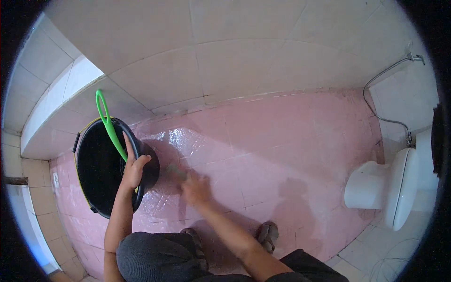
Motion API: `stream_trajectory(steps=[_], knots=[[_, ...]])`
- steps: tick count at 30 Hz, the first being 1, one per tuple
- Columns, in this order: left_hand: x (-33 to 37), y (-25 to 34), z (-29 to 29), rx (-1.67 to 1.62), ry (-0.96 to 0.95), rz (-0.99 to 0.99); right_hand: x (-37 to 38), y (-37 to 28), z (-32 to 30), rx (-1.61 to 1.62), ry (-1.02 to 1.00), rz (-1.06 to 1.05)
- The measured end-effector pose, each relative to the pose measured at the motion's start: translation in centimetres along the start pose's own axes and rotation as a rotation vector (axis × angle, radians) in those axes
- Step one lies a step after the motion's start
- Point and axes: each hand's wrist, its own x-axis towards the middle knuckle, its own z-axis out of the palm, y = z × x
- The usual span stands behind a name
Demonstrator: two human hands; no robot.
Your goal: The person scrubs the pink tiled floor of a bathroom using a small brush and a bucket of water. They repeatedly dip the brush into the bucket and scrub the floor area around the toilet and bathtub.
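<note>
A large black bucket [96, 174] stands on the wet pink tiled floor at the left. My left hand [135, 170] grips its right rim, with the index finger lying along the edge and the thumb outside. Out of the bucket leans a bright green handle [109, 127] with a looped end; its lower end is hidden inside, by my left hand. Low over the floor, just right of the bucket, my right hand [196, 189] is blurred by motion and closed round a greenish thing [175, 172], too smeared to name.
A white toilet [371, 188] stands at the right, with a metal hose [371, 103] on the wall above it. Beige tiled wall [244, 61] runs along the far side, and a tiled ledge [70, 113] juts out at the left. My shoes [268, 235] are on the pink floor [282, 136].
</note>
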Motion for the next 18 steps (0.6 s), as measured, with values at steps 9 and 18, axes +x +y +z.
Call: stream_trajectory(steps=[9,18], knots=[[0.1,-0.5,0.5,-0.006,0.011,0.018,0.9,25.6,-19.8,-0.148,0.892,1.136],[-0.2,-0.4,0.0,-0.011,0.025,0.042,10.9,-2.9,-1.0,0.060,-0.033,-0.047]])
